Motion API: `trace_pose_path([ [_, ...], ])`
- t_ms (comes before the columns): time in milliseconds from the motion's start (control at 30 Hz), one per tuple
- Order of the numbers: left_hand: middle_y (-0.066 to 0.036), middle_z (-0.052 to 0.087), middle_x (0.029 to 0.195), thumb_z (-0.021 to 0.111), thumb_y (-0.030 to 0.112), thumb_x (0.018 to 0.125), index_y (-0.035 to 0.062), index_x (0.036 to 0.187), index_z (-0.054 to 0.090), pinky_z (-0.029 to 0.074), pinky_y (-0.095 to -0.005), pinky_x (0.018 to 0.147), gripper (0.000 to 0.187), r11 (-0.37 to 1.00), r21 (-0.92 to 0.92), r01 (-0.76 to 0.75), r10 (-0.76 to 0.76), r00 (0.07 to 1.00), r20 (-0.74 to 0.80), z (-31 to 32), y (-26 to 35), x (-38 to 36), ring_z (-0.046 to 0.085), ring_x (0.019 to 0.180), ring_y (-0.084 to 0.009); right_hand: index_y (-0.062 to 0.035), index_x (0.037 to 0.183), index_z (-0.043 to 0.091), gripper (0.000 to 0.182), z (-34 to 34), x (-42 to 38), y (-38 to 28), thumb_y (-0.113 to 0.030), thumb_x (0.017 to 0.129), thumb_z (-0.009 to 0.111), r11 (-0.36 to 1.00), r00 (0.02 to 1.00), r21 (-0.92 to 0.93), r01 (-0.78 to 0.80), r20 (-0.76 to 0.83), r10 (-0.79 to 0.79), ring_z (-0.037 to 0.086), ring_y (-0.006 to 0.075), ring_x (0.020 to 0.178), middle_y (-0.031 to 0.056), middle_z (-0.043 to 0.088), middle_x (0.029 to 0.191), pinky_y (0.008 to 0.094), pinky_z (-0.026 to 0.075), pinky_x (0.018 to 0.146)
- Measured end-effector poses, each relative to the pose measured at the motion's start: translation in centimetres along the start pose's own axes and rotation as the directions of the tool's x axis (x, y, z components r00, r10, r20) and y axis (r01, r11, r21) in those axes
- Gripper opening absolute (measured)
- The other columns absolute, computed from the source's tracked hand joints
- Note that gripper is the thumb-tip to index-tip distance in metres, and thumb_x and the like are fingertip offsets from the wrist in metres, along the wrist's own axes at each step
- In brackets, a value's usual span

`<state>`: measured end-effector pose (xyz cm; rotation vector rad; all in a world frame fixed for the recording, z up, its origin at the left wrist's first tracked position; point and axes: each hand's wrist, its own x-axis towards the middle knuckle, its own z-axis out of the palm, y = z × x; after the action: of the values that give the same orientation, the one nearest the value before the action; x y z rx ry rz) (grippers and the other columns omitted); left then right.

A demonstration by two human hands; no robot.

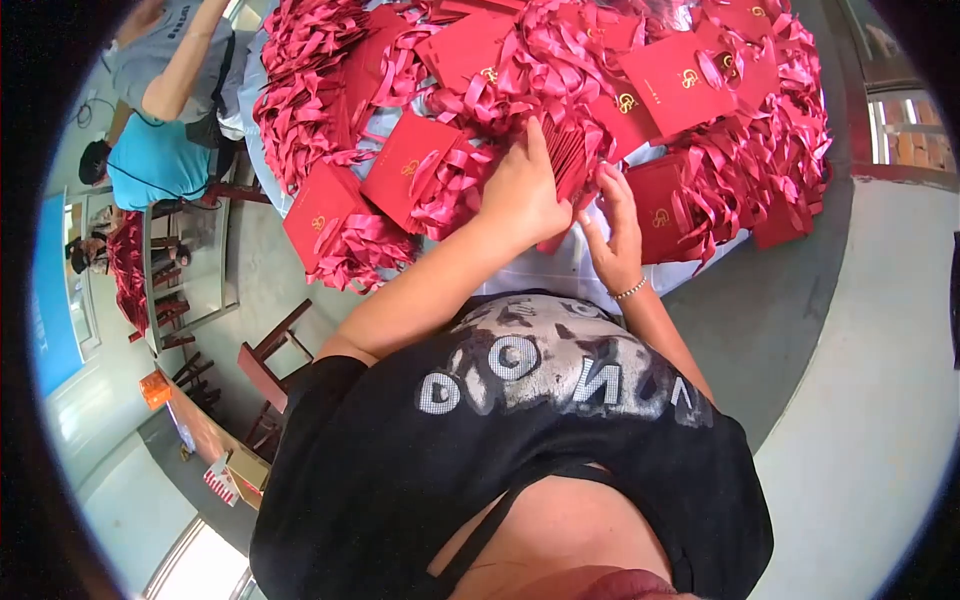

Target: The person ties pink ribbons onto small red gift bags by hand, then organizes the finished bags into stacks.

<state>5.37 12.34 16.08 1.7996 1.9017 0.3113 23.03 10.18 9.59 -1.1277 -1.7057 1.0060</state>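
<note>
A stack of red gift bags (574, 165) stands edge-up near the table's front, with pink ribbon handles bunched above it. My left hand (522, 195) grips its left side; the index finger is stretched along it, and the other fingers are partly hidden. On the stack's right side is my right hand (617, 238), wearing a bracelet; thumb and fingers are apart, with fingertips close to the bag edges. Left of my left hand lies a red bag (412, 165) with a gold logo and ribbon. Another red bag pile (668, 215) lies right of my right hand.
Many more bags and ribbons cover the table with its pale cloth (545, 275). A person in blue (160, 165) sits at the left, near another person in grey (180, 50). A wooden stool (265, 370) and a desk with boxes (215, 435) stand at left.
</note>
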Motion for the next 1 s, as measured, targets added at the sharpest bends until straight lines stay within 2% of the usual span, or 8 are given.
trace_pose_path([
  [100, -0.035, 0.053, 0.121, 0.082, 0.028, 0.07, -0.0145, 0.143, 0.02, 0.052, -0.0463, 0.092, 0.104, 1.0, -0.001, 0.012, -0.012, 0.998, -0.055, 0.9, -0.6, 0.4, 0.059, 0.109, -0.0456, 0.0013, 0.13, 0.052, 0.044, 0.8, -2.5, 4.1, -0.013, 0.091, 0.066, 0.945, 0.943, 0.15, -0.29, -0.121, 0.309, 0.061, 0.0315, 0.112, 0.0206, 0.058, 0.126, 0.0406, 0.048, 0.098],
  [200, -0.034, 0.058, 0.115, 0.083, 0.028, 0.071, -0.0135, 0.133, 0.032, 0.053, -0.048, 0.089, 0.09, 1.0, -0.009, 0.021, -0.022, 0.998, -0.059, 1.1, -0.1, 0.6, 0.062, 0.105, -0.0464, 0.0032, 0.129, 0.051, 0.043, -0.3, -4.0, 6.8, -0.014, 0.092, 0.064, 0.92, 0.934, -0.164, -0.355, -0.087, 0.345, 0.061, 0.033, 0.112, 0.0224, 0.06, 0.122, 0.0392, 0.048, 0.097],
  [400, -0.029, 0.065, 0.101, 0.08, 0.021, 0.074, -0.0058, 0.119, 0.046, 0.053, -0.051, 0.083, 0.062, 0.996, -0.035, 0.085, -0.085, 0.996, -0.022, 0.0, -1.8, 0.9, 0.065, 0.094, -0.0459, 0.0027, 0.119, 0.061, 0.035, -3.6, -1.6, 10.6, -0.017, 0.091, 0.066, 0.944, 0.943, -0.127, -0.305, -0.175, 0.281, 0.064, 0.0314, 0.111, 0.0201, 0.065, 0.121, 0.0374, 0.049, 0.096],
  [667, -0.02, 0.065, 0.118, 0.083, 0.015, 0.073, -0.0015, 0.138, 0.044, 0.051, -0.0404, 0.094, 0.078, 0.777, -0.571, -0.265, 0.134, 0.956, -0.262, -3.1, -4.0, -3.2, 0.066, 0.108, -0.0337, -0.0018, 0.129, 0.057, 0.058, -3.9, -0.5, 3.6, -0.017, 0.08, 0.082, 0.762, 0.889, 0.459, -0.457, 0.265, 0.373, 0.052, 0.0201, 0.125, 0.0101, 0.06, 0.13, 0.0374, 0.043, 0.106],
  [767, -0.018, 0.059, 0.13, 0.085, 0.015, 0.073, -0.0037, 0.142, 0.038, 0.046, -0.0377, 0.102, 0.086, 0.748, -0.594, -0.297, 0.212, 0.954, -0.21, -1.9, -3.9, -4.6, 0.06, 0.119, -0.0263, -0.0047, 0.137, 0.051, 0.066, -5.3, -0.4, 5.9, -0.014, 0.079, 0.081, 0.553, 0.733, 0.504, -0.663, 0.585, 0.347, 0.044, 0.0203, 0.135, 0.0079, 0.054, 0.139, 0.0384, 0.038, 0.112],
  [900, -0.014, 0.049, 0.143, 0.084, 0.013, 0.072, -0.0007, 0.145, 0.035, 0.038, -0.0364, 0.11, 0.089, 0.587, -0.785, -0.199, 0.283, 0.958, -0.031, 0.2, -4.2, -4.6, 0.05, 0.13, -0.0236, -0.0015, 0.137, 0.05, 0.054, -8.8, -1.3, 3.9, -0.02, 0.088, 0.066, 0.347, 0.677, 0.582, -0.735, 0.65, 0.345, 0.052, 0.0236, 0.126, 0.0116, 0.056, 0.137, 0.041, 0.041, 0.108],
  [967, -0.013, 0.049, 0.141, 0.084, 0.013, 0.072, 0.0014, 0.143, 0.038, 0.034, -0.0368, 0.112, 0.086, 0.277, -0.946, 0.168, 0.209, 0.95, 0.23, 2.1, -5.2, -5.0, 0.047, 0.131, -0.023, -0.0013, 0.137, 0.042, 0.063, -9.6, -0.4, 3.4, -0.017, 0.083, 0.07, 0.857, 0.721, 0.294, -0.424, 0.682, 0.123, 0.053, 0.0279, 0.124, 0.0141, 0.055, 0.134, 0.0416, 0.042, 0.107],
  [1000, -0.012, 0.049, 0.14, 0.084, 0.013, 0.072, 0.0024, 0.143, 0.039, 0.032, -0.037, 0.113, 0.084, 0.102, -0.935, 0.341, 0.167, 0.92, 0.354, 3.0, -5.7, -5.2, 0.046, 0.131, -0.0227, -0.0012, 0.138, 0.039, 0.068, -9.5, -0.3, 3.7, -0.016, 0.08, 0.072, 0.993, 0.733, -0.019, 0.114, 0.677, -0.071, 0.054, 0.0301, 0.122, 0.0153, 0.055, 0.132, 0.0419, 0.042, 0.106],
])
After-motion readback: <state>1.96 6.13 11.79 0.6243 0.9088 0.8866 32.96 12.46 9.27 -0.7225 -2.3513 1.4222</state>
